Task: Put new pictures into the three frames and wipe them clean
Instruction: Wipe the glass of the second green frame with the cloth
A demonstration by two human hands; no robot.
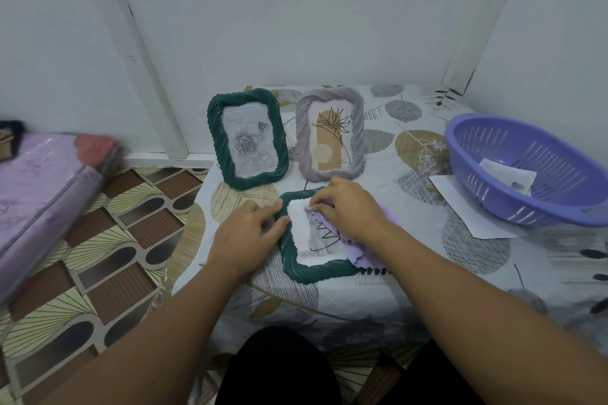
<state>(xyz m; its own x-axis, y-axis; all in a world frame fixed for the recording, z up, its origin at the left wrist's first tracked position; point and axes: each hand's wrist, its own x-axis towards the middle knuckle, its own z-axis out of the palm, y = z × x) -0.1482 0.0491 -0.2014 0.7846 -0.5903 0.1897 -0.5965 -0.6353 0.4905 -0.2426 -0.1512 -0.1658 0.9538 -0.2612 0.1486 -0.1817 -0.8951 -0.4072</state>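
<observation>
At far left a purple wrapped bundle (42, 187) lies on the patterned floor, off the counter (411, 260). On the counter, a green frame (247, 139) stands upright at the back with a rose picture in it, and just to its right stands a grey frame (330, 133) holding a line-drawn plant. In front of them a second green frame (296, 268) lies flat. The left hand (255, 226) rests on its left edge, fingers loosely spread and pressing to steady it, grasping nothing. The right hand (348, 209) is curled over a purple cloth (362, 256) bunched on the glass. This looks like the wiping step on the last frame. Next, the cloth probably needs to sweep the rest of the glass and the ridged border, then the frame stood up beside the others. At far right sits a purple basket (487, 154) with paper inside, partly over a white sheet (460, 204).
</observation>
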